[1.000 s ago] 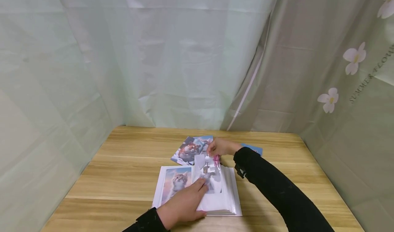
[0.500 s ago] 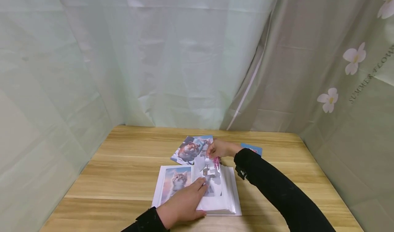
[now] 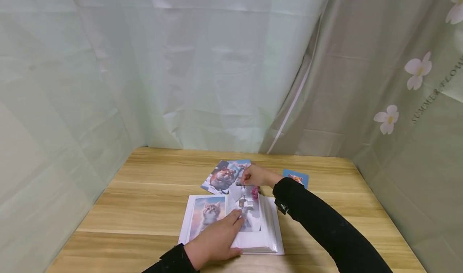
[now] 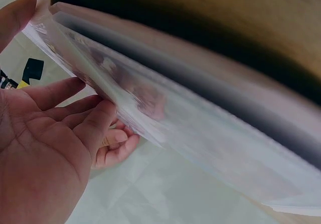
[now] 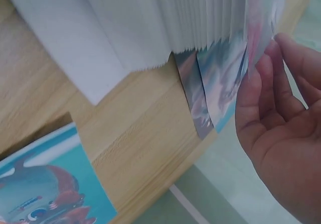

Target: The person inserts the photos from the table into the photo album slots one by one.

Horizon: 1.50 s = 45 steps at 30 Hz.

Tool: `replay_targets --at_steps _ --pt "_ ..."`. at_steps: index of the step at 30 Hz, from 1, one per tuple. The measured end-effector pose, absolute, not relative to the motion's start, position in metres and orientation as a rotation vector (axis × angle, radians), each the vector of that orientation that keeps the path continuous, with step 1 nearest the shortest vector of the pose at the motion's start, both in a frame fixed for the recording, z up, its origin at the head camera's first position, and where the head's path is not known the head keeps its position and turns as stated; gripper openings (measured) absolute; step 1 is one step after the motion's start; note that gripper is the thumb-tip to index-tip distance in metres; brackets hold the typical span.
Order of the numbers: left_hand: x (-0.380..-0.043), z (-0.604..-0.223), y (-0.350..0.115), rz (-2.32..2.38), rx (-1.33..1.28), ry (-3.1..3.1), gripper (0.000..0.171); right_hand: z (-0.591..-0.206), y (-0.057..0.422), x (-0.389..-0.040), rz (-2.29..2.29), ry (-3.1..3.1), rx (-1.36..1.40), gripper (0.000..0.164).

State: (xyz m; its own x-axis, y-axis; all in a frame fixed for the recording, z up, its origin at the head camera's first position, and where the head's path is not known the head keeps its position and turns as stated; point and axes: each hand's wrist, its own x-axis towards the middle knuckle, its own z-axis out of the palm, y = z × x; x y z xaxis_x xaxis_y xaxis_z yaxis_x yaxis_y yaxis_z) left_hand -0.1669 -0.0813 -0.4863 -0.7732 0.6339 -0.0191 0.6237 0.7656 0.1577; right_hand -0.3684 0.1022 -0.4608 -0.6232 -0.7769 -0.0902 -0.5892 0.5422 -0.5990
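A white photo album [image 3: 251,240] lies spread on the wooden table, a kitten picture [image 3: 209,213] in its left page. Across the middle of the album rests my left hand [image 3: 218,237], its fingertips pressing the right-hand page. My right hand [image 3: 259,175] pinches the top edge of a pale photo [image 3: 250,216] with a pink patch, which sits most of the way down in that page's clear sleeve. In the right wrist view, the thumb and fingertips [image 5: 251,81] close on this top edge beside the fanned pages [image 5: 210,18]. The left wrist view shows the sleeves edge-on against the left fingers [image 4: 103,116].
Behind the album lie overlapping photos, one of a hamster-like animal [image 3: 222,178], partly covered by the right hand. A blue photo [image 3: 297,177] lies further right, close to the right sleeve. Pale curtains [image 3: 217,84] stand around the table [image 3: 144,208].
The right hand has come down a little, and the pale photo has slid slightly deeper into the sleeve. The left hand stays in place on the album.
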Motion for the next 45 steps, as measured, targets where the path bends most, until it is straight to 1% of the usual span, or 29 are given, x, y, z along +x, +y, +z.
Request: replay_targets --at_steps 3,6,19,36,45 --pt "-0.167 -0.486 -0.081 0.218 1.026 2.884 0.084 -0.462 0.100 -0.367 -0.747 2.438 -1.203 0.011" --pt "-0.167 -0.485 -0.081 0.218 1.023 2.878 0.084 -0.463 0.098 -0.366 -0.742 2.425 -1.225 0.014" --pt "-0.166 -0.482 -0.079 0.209 1.014 2.852 0.084 -0.468 0.091 -0.361 -0.706 2.458 -1.150 0.017" --pt "-0.165 -0.483 -0.080 0.214 1.035 2.886 0.083 -0.456 0.091 -0.360 -0.704 2.379 -1.150 0.016" --pt "-0.166 -0.484 -0.081 0.222 1.047 2.884 0.083 -0.452 0.090 -0.357 -0.726 2.313 -1.029 0.019"
